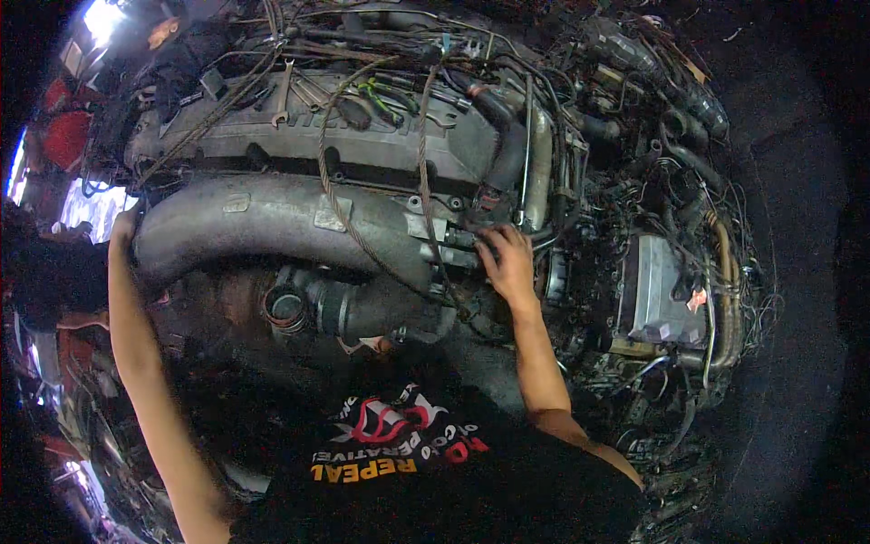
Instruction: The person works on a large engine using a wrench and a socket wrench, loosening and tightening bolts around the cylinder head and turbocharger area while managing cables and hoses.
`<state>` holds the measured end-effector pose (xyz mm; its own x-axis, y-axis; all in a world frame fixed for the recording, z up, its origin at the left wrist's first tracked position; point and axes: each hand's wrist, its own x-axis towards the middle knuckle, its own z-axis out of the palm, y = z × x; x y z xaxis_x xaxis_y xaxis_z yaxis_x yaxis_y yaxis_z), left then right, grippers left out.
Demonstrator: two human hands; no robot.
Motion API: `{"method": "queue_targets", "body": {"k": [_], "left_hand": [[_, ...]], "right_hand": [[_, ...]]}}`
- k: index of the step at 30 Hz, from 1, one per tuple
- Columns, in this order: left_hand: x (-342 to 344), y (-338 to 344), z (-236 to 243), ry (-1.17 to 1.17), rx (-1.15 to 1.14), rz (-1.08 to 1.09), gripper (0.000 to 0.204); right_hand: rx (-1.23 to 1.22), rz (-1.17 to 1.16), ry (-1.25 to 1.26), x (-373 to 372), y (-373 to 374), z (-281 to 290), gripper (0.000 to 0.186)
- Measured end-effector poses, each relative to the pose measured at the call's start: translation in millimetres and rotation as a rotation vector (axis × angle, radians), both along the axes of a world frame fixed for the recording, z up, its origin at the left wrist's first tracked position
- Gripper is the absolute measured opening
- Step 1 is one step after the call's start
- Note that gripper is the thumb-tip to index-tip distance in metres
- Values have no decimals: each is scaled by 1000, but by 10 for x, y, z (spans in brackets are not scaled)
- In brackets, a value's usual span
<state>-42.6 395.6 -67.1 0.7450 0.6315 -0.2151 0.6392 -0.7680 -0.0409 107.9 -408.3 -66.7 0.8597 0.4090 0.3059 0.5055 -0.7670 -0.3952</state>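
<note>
My left hand [124, 227] is at the far left end of a large curved grey metal pipe [263, 222], its fingers partly hidden against that end. My right hand [505, 254] has curled fingers over a small metal fitting [462, 236] to the right of the pipe; what exactly the fingertips grip is partly hidden. A long engine cover [217, 136] lies above the pipe, with several wrenches [285, 95] on it. Twisted steel cables [323, 154] hang across cover and pipe.
Hoses and a vertical tube [535, 172] run beside the cover. A round open duct [283, 306] sits below the pipe. At the right are more engine parts, including a silver housing [657, 281], and dark floor [788, 227]. Red objects [65, 136] stand at the left.
</note>
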Motion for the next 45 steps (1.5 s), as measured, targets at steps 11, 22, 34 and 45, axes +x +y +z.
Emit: {"method": "queue_targets", "body": {"k": [11, 22, 34, 45], "left_hand": [[-2, 3, 52, 57, 85, -150, 40], [18, -1281, 735, -153, -51, 364, 52], [45, -1349, 707, -256, -153, 504, 65], [10, -1437, 781, -266, -149, 530, 64]], "right_hand": [[27, 22, -142, -11, 63, -37, 17], [-7, 38, -309, -144, 199, -153, 24], [21, -10, -275, -136, 172, -204, 31], [-74, -56, -292, -105, 114, -351, 40]]}}
